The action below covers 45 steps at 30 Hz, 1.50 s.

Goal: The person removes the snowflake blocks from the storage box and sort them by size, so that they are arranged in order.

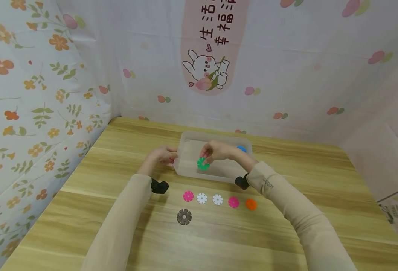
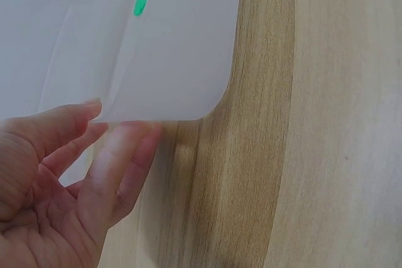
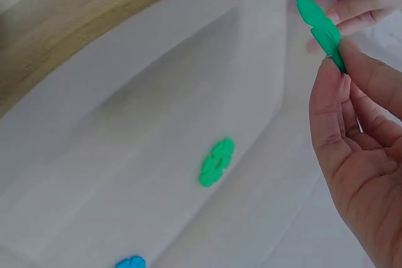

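Note:
My right hand (image 1: pixel 215 150) pinches a green notched disc (image 3: pixel 323 32) between thumb and fingertips, over a translucent white plastic box (image 1: pixel 193 174). At the box's left end, my left hand (image 1: pixel 165 155) grips the wall, thumb at the rim and fingers outside, as the left wrist view shows. Inside the box, the right wrist view has another green notched disc (image 3: pixel 217 162) and part of a blue disc (image 3: pixel 132 262). That blue disc (image 1: pixel 241 148) also shows near the box's right end in the head view, partly covered by the right arm.
In front of the box lies a row of notched discs: pink (image 1: pixel 188 196), white (image 1: pixel 202 198), white (image 1: pixel 217 199), pink (image 1: pixel 233 202) and orange (image 1: pixel 251 204). A larger grey-brown disc (image 1: pixel 184 217) sits nearer me. Patterned cloth (image 1: pixel 144 67) hangs behind the wooden table (image 1: pixel 93 195).

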Available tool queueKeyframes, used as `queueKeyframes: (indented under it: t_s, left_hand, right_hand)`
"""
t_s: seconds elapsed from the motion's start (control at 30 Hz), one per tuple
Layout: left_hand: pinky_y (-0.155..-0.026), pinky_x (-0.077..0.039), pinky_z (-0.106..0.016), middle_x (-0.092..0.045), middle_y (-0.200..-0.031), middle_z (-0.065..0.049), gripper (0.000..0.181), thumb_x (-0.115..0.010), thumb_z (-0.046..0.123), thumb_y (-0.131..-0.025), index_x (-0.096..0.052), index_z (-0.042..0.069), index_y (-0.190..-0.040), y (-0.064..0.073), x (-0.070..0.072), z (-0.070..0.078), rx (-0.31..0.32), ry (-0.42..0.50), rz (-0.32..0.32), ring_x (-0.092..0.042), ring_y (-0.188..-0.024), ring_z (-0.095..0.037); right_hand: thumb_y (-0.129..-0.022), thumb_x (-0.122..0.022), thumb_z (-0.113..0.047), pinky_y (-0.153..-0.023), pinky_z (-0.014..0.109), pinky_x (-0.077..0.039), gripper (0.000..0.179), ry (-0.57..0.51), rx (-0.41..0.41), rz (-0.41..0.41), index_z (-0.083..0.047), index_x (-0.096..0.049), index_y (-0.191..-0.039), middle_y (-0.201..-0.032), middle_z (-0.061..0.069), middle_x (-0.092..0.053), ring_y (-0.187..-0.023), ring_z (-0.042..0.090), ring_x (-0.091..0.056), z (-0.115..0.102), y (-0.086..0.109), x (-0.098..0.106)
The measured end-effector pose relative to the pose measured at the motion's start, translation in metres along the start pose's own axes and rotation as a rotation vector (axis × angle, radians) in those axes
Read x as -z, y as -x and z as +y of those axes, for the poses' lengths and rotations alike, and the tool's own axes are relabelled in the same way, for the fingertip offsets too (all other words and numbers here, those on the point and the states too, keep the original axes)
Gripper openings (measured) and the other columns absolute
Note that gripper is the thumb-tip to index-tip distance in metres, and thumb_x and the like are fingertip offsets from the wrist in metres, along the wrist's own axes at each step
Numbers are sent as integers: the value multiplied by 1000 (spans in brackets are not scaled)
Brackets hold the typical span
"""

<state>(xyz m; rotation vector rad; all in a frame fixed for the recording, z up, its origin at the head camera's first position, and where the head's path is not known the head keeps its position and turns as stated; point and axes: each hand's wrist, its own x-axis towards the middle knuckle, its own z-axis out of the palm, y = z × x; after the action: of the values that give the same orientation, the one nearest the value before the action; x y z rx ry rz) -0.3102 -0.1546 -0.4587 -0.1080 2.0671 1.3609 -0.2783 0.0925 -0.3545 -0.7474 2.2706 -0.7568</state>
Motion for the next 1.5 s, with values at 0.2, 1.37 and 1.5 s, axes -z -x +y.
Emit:
queueKeyframes:
  t_s: [0.2, 1.37, 1.5]
  left_hand:
    - [-65, -57, -31, -63, -104, -18, 51, -62, 20, -88, -45, 17, -136, -37, 13, -27, -62, 52, -28, -66, -83, -22]
    - [-67, -56, -21, -57, -114, -24, 48, -47, 9, -95, -32, 1, -140, 58, -15, 31, -12, 4, 13, -63, -81, -17]
    - [-62, -55, -18, -54, -120, -25, 49, -46, 9, -95, -31, 3, -141, 60, -17, 34, 5, 9, 28, -61, -74, -12]
  right_hand:
    - [-81, -62, 4, -75, 22, -50, 21, -23, -12, -20, 3, -60, -102, -92, 9, -60, -85, 16, -54, 0, 8, -1]
    - [-79, -60, 5, -66, 24, -53, 14, -104, 120, -178, 1, -65, -91, -78, 7, -62, -67, 7, -54, 9, 47, -58]
    - [-78, -62, 6, -64, 21, -53, 14, -133, 122, -193, 2, -66, -91, -77, 9, -63, -65, 6, -54, 10, 51, -69]
